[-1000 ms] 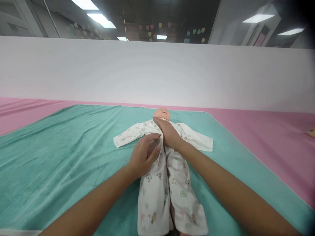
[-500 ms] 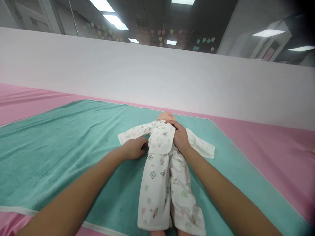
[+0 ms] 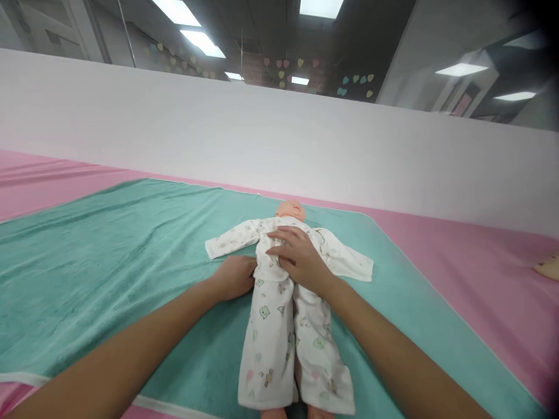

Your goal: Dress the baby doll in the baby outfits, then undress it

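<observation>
A baby doll (image 3: 290, 210) lies on its back on a green towel (image 3: 174, 215), head away from me. It wears a white printed long-sleeved top (image 3: 264, 256) and matching trousers (image 3: 267, 343); its feet show at the bottom edge. My right hand (image 3: 301, 256) rests on the doll's chest, fingers spread over the front of the top. My left hand (image 3: 236, 276) is at the left side of the top near the waist, fingers curled in at the cloth. Its fingertips are hidden by the top's edge, so what they pinch cannot be made out.
Pink cloth (image 3: 449, 244) lies around and under the green towel. Behind stands a white wall (image 3: 262, 139) with a mirror or glass panel (image 3: 244, 41) above it. At the right edge part of a pale, skin-coloured object (image 3: 548, 267) shows.
My right hand has moved from the top's right edge near the neck to the middle of the chest, its fingers spreading. My left hand has shifted slightly down, still against the top's side.
</observation>
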The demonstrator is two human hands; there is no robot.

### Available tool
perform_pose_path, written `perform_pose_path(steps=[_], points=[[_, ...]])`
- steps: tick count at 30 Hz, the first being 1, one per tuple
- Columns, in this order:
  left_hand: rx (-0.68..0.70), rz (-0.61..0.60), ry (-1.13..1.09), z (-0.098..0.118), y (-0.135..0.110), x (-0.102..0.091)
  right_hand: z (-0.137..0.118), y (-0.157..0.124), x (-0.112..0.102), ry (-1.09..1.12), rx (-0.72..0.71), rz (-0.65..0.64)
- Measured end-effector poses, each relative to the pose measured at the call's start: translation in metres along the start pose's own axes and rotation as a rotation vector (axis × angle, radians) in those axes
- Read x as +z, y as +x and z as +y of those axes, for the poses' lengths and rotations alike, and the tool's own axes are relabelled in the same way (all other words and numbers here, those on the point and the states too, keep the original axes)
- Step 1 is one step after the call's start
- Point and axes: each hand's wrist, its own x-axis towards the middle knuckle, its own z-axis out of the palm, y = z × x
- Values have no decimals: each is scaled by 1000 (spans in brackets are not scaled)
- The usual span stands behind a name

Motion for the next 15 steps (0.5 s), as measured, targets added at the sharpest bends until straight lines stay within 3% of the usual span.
perform_pose_path(steps=[2, 7, 11, 13, 15], points=[[16, -11, 18, -1, -6, -1, -2, -4, -1, 105, 94, -3], [77, 36, -77, 3, -14, -18, 10, -3, -2, 385, 487, 129], [49, 77, -283, 5, -13, -26, 16, -4, -3, 562, 532, 195], [-2, -63, -397, 6, -14, -26, 16, -6, -5, 600, 500, 176], [-40, -291, -498, 9, -15, -26, 13, -7, -9, 600, 450, 114]])
